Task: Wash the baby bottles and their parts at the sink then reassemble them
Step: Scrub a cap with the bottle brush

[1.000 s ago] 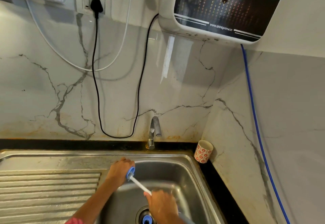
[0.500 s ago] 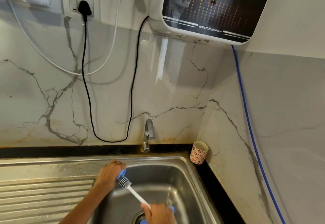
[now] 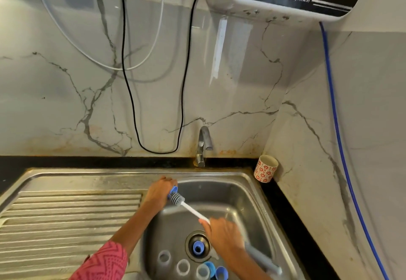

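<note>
1. A blue bottle part (image 3: 173, 191) is being gripped by the left hand (image 3: 158, 192), fingers curled round it, over the sink's (image 3: 246, 194) far-left edge.
2. The brush (image 3: 190, 207) is being held by the right hand (image 3: 223, 233), closed on its handle; its long axis is running from near-right to far-left, bristles at the part's mouth.

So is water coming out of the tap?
No, the tap looks dry, with no stream falling from it into the sink below.
</note>
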